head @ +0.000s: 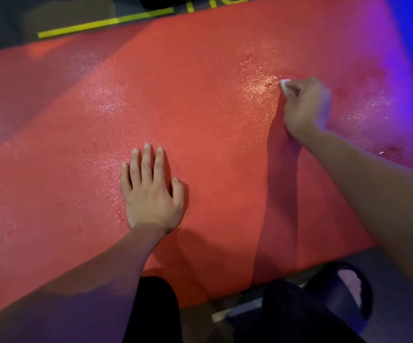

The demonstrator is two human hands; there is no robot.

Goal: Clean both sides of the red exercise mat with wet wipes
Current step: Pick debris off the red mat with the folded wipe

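The red exercise mat (200, 115) lies flat across most of the view, glistening with wet patches at the centre and upper right. My left hand (151, 191) rests palm down on it near the middle, fingers spread, holding nothing. My right hand (305, 105) is further away to the right, its fingers closed around a small white wet wipe (284, 84). The wipe is pressed against the mat, and only a corner of it shows past my fingers.
Dark flooring with yellow-green lines (101, 24) runs beyond the mat's far edge. My dark-trousered knees (156, 310) and a black slide sandal (344, 288) sit at the mat's near edge. Blue-purple light falls on the right side.
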